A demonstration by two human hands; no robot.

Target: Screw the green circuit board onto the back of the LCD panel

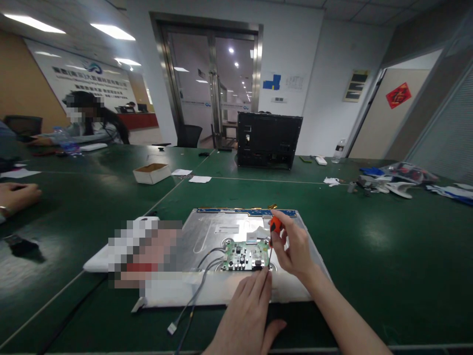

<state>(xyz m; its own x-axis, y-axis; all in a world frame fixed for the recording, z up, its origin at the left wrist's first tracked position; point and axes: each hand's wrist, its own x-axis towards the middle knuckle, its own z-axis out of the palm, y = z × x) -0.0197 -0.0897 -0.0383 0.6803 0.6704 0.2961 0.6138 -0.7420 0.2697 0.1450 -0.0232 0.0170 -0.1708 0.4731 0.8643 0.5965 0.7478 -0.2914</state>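
Observation:
My right hand (297, 246) grips a screwdriver (275, 225) by its orange-and-black handle. Its thin shaft points down at the lower right corner of a green circuit board (246, 256). Beside that corner my left hand (249, 301) lies with its fingers stretched out, the fingertips close to the screwdriver's tip. Whether the tip sits in a screw is too small to tell. Under both hands lies a silver display panel (210, 246), flat on the table, with a blue strip board along its far edge. Cables (202, 281) run from the board's left side to a loose white plug (172, 328).
A blurred-out object on a white case (99, 256) lies left of the panel. Farther back stand an open white box (151, 174) and a black monitor housing (269, 140). Bagged parts (406, 172) lie at right. Another person's hand (18, 197) rests at far left; a person sits behind.

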